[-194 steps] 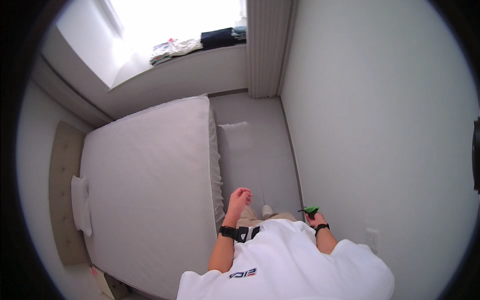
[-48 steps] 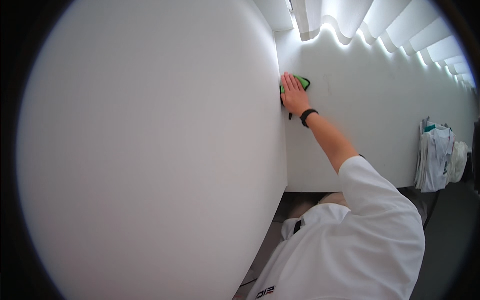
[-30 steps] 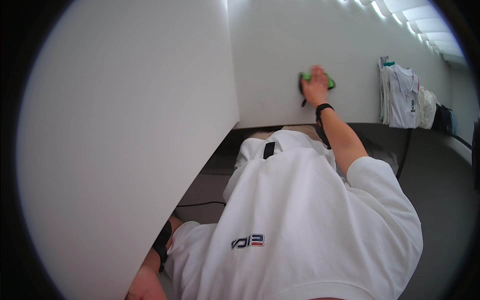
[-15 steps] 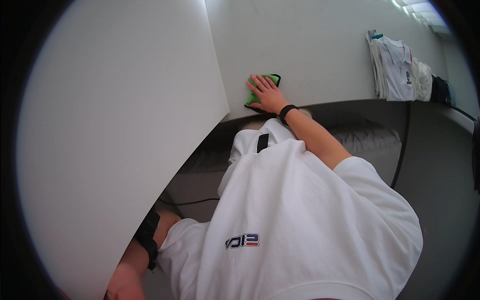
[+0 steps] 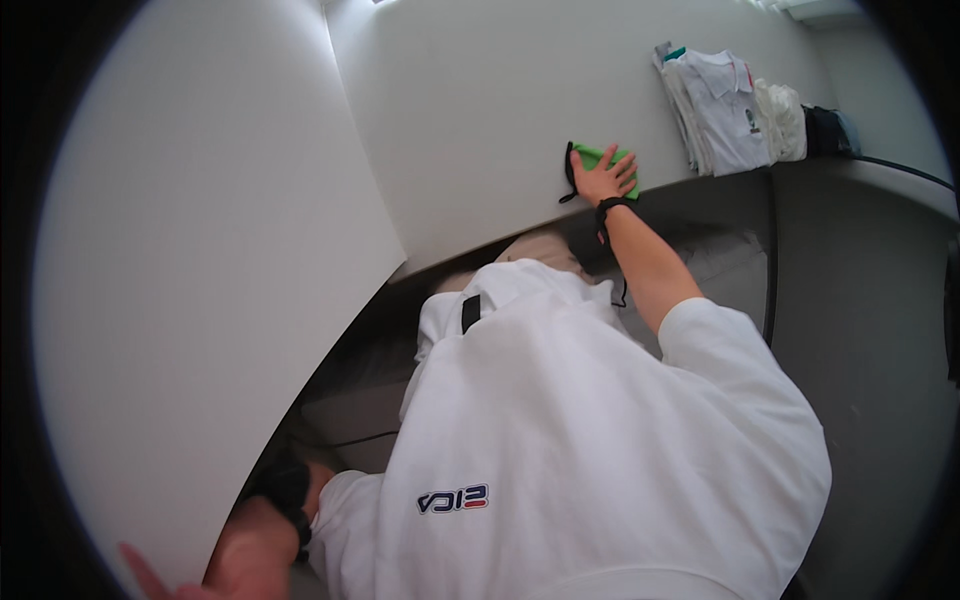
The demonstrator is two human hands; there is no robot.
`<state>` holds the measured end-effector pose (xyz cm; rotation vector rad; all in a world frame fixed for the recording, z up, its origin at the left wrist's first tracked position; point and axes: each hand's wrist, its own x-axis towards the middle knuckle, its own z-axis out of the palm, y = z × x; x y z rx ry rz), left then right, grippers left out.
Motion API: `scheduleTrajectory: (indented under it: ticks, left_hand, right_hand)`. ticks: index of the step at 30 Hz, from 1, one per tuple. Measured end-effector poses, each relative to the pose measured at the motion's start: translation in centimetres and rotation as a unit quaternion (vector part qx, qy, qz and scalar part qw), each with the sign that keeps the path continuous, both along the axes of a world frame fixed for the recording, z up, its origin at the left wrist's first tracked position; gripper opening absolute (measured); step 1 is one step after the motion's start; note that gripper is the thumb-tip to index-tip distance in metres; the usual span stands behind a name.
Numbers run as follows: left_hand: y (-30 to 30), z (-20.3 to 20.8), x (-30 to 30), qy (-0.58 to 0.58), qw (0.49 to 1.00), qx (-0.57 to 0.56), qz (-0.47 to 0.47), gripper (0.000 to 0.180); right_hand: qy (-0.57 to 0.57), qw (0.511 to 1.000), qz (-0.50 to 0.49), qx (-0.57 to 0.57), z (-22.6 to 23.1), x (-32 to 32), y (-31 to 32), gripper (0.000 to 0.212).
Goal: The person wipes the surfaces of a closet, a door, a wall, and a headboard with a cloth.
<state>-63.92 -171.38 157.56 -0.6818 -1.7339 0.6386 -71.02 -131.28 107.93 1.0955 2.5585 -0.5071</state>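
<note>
My right hand (image 5: 604,180) lies with fingers spread over a green cloth (image 5: 625,160) with black edging and a small black loop, holding it against the white panel surface (image 5: 470,150) near its edge. A black band circles that wrist. At the lower left, my left hand (image 5: 240,560) is blurred and partly cut off by the frame, beside the edge of a large white panel (image 5: 210,250). One of its fingers stretches out over the panel, apart from the rest of the hand. I see nothing held in it. A black band is on that arm too.
Folded white shirts (image 5: 725,110) stand in a row at the upper right, with white cloth (image 5: 785,120) and dark items (image 5: 825,132) beside them. Below the edge are a grey cushioned-looking shape (image 5: 700,285) and a dark cable (image 5: 365,440). A grey wall (image 5: 860,330) rises on the right.
My right hand has moved rightward along the surface with the green cloth, which now lies turned. The whole view has shifted a little. More of my left hand's finger shows now.
</note>
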Motion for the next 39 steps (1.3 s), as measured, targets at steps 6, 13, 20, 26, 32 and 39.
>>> scheduleTrajectory:
  ticks: [6,13,20,26,32,39]
  left_hand:
    - [7.0,-11.7,1.1,-0.441,0.783,0.276,-0.34,0.032]
    - [13.6,-28.4,-5.6,-0.721,0.391,0.572,-0.004,0.019]
    - [16.0,-46.3,-15.1,-0.556,0.643,0.503,0.154,0.037]
    - [10.5,-50.0,-22.7,-0.477,0.711,0.426,0.292,0.054]
    - [9.9,-48.4,-26.6,-0.409,0.707,0.425,0.39,0.066]
    - [10.2,-47.9,-26.6,-0.44,0.666,0.42,0.432,0.066]
  right_hand:
    - [-0.104,0.993,-0.05,-0.024,1.6,-1.4,-0.2,0.101]
    - [-0.052,0.999,-0.006,0.001,0.4,-1.5,0.7,0.099]
    - [-0.02,0.999,0.049,0.013,1.7,-2.8,1.0,0.099]
    - [0.041,0.99,0.122,0.057,1.5,-2.9,1.6,0.092]
    - [0.042,0.987,0.139,0.068,2.2,-6.3,2.8,0.091]
    - [0.128,0.971,0.169,0.113,0.4,-16.1,7.3,0.095]
